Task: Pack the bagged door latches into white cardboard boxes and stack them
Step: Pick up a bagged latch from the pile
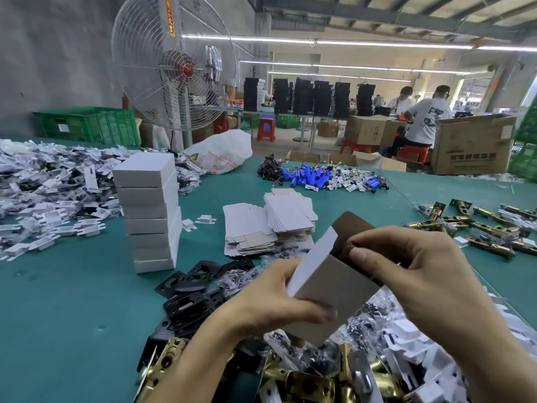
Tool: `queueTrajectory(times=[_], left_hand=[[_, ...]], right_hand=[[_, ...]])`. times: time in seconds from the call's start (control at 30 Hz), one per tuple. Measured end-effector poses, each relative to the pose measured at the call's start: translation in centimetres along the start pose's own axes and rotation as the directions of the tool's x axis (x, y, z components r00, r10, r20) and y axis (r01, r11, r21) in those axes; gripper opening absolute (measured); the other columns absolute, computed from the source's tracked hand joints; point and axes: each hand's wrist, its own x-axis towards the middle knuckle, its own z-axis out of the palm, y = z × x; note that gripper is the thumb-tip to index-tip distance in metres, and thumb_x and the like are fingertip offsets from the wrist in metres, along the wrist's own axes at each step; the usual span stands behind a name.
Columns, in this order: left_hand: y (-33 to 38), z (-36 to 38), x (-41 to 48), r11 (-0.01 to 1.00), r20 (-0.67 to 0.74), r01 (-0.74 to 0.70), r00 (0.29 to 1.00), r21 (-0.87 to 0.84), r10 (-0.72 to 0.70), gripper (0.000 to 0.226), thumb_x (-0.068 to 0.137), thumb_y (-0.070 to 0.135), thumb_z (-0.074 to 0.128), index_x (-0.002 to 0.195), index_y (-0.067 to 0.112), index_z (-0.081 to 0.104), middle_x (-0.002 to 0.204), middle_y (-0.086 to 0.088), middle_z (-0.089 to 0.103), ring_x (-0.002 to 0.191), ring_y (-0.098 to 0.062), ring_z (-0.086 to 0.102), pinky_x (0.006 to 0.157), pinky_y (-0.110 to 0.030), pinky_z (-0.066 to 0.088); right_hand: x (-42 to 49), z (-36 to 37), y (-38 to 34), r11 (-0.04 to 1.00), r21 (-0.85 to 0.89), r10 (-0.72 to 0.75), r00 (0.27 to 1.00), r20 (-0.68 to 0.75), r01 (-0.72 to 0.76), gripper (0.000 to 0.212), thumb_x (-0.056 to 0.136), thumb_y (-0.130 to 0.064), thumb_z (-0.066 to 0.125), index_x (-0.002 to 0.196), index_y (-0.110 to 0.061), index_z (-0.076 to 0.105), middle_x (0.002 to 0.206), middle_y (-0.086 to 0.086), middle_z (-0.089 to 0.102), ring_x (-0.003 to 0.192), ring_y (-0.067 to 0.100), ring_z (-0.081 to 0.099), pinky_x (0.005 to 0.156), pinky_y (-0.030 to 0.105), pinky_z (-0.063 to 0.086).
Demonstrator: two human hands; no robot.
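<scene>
My left hand (273,298) grips a small white cardboard box (328,289) from below and from the left, thumb across its grey side. My right hand (421,271) is at the box's open top, its fingers curled on the brown inner flap (351,228); whatever is inside the box is hidden. A tall stack of closed white boxes (151,216) stands on the green table at the left. Flat unfolded box blanks (270,225) lie in two piles behind my hands. Brass door latches (305,379) and small bags of screws lie under my wrists.
Black strike plates (191,289) lie left of my hands. More brass latches (479,228) are spread at the right. White paper parts (49,187) are heaped at far left, blue batteries (313,175) at the back. A large fan (174,62) and people working stand beyond the table.
</scene>
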Motion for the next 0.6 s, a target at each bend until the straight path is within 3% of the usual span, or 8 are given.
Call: queueTrajectory(times=[0.07, 0.17, 0.3, 0.37, 0.4, 0.5, 0.57, 0.6], left_hand=[[0.1, 0.0, 0.1, 1.000, -0.015, 0.002, 1.000, 0.001, -0.001, 0.026, 0.074, 0.015, 0.076, 0.098, 0.022, 0.068, 0.082, 0.013, 0.069, 0.077, -0.007, 0.065, 0.063, -0.021, 0.052], [0.1, 0.2, 0.1, 1.000, -0.003, 0.012, 1.000, 0.020, -0.012, 0.022, 0.075, 0.017, 0.074, 0.095, 0.024, 0.068, 0.082, 0.014, 0.068, 0.078, -0.006, 0.064, 0.067, -0.021, 0.051], [-0.2, 0.5, 0.2, 1.000, 0.029, 0.019, 0.999, 0.018, -0.019, 0.019, 0.078, 0.017, 0.073, 0.093, 0.027, 0.069, 0.084, 0.013, 0.067, 0.080, -0.007, 0.063, 0.069, -0.021, 0.052], [-0.4, 0.4, 0.3, 0.999, 0.018, 0.033, 0.999, -0.016, -0.032, 0.022, 0.078, 0.016, 0.073, 0.098, 0.024, 0.069, 0.087, 0.010, 0.069, 0.081, -0.009, 0.066, 0.067, -0.023, 0.054], [-0.5, 0.2, 0.3, 0.999, 0.011, 0.034, 0.999, -0.042, -0.034, 0.025, 0.079, 0.016, 0.074, 0.102, 0.021, 0.070, 0.089, 0.007, 0.071, 0.082, -0.011, 0.067, 0.069, -0.026, 0.056], [-0.5, -0.5, 0.2, 0.986, -0.053, 0.007, 0.998, -0.165, -0.016, 0.038, 0.072, 0.024, 0.081, 0.108, 0.020, 0.069, 0.094, 0.001, 0.074, 0.087, -0.017, 0.072, 0.072, -0.037, 0.061], [-0.4, -1.0, 0.1, 0.955, -0.144, -0.049, 0.990, -0.291, 0.007, 0.047, 0.065, 0.027, 0.082, 0.109, 0.020, 0.067, 0.095, 0.003, 0.075, 0.088, -0.021, 0.073, 0.064, -0.039, 0.061], [-0.4, -1.2, 0.1, 0.932, -0.198, -0.088, 0.980, -0.351, 0.018, 0.052, 0.063, 0.026, 0.083, 0.112, 0.017, 0.065, 0.096, 0.002, 0.075, 0.089, -0.024, 0.073, 0.061, -0.042, 0.061]], right_hand=[[0.1, 0.0, 0.2, 0.999, 0.002, 0.042, 0.999, 0.012, -0.042, 0.009, 0.079, -0.024, 0.076, 0.079, -0.032, 0.077, 0.076, -0.018, 0.074, 0.074, 0.002, 0.068, 0.068, 0.029, 0.052], [0.1, -0.3, 0.4, 0.993, -0.082, 0.100, 0.981, 0.167, -0.087, 0.014, 0.085, -0.024, 0.072, 0.081, -0.036, 0.078, 0.082, -0.023, 0.074, 0.082, -0.004, 0.067, 0.074, 0.029, 0.051], [0.0, -0.7, 0.3, 0.961, -0.265, 0.156, 0.946, 0.286, -0.079, 0.022, 0.094, -0.034, 0.058, 0.080, -0.032, 0.075, 0.080, -0.008, 0.073, 0.079, 0.014, 0.066, 0.078, 0.041, 0.050], [-0.1, -0.6, 0.0, 0.952, -0.304, 0.127, 0.943, 0.309, -0.029, 0.039, 0.091, -0.050, 0.048, 0.078, -0.024, 0.074, 0.083, 0.002, 0.070, 0.082, 0.017, 0.062, 0.077, 0.035, 0.047], [-0.2, -0.4, -0.3, 0.948, -0.317, 0.109, 0.949, 0.296, -0.010, 0.046, 0.085, -0.059, 0.041, 0.075, -0.026, 0.072, 0.085, -0.002, 0.067, 0.085, 0.010, 0.059, 0.076, 0.026, 0.045], [-0.1, -0.3, -1.1, 0.968, -0.250, -0.005, 0.999, 0.043, 0.015, 0.025, 0.083, -0.058, 0.043, 0.084, -0.044, 0.064, 0.092, -0.019, 0.055, 0.092, -0.004, 0.049, 0.075, 0.015, 0.036], [-0.1, -0.7, -1.2, 0.988, -0.149, -0.077, 0.978, -0.194, 0.048, 0.013, 0.088, -0.038, 0.053, 0.092, -0.043, 0.064, 0.094, -0.021, 0.057, 0.090, -0.005, 0.054, 0.072, 0.019, 0.042], [-0.1, -1.0, -1.0, 0.993, -0.106, -0.081, 0.961, -0.266, 0.054, 0.017, 0.090, -0.029, 0.055, 0.090, -0.043, 0.064, 0.093, -0.020, 0.061, 0.086, -0.004, 0.058, 0.067, 0.020, 0.046]])
